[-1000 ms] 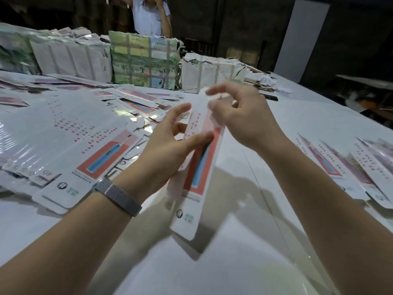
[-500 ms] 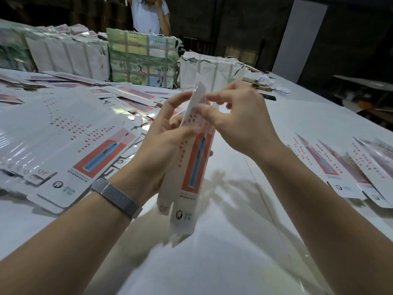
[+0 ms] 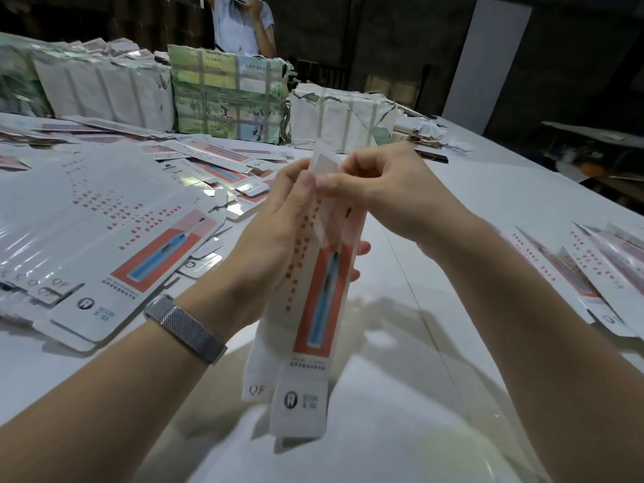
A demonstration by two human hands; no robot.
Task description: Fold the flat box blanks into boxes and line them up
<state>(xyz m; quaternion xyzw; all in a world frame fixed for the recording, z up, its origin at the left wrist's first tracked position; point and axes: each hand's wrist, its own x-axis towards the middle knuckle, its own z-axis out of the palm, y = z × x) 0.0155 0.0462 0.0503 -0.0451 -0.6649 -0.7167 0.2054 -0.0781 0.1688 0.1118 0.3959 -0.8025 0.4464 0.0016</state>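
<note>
The left hand [image 3: 278, 238] grips a long white box blank [image 3: 310, 308] from behind, thumb on its printed face, fingertips showing past the right edge — the blank is held upright above the white worktop [image 3: 400, 430], partly opened into a sleeve. The right hand [image 3: 386, 190] pinches the top flap [image 3: 326, 162]. A fanned stack of flat blanks [image 3: 104, 238] lies on the left; folded boxes [image 3: 599, 273] lie in a row on the right

Wrapped bundles [image 3: 223, 95] (taped, some torn) line the table [image 3: 488, 190].
</note>
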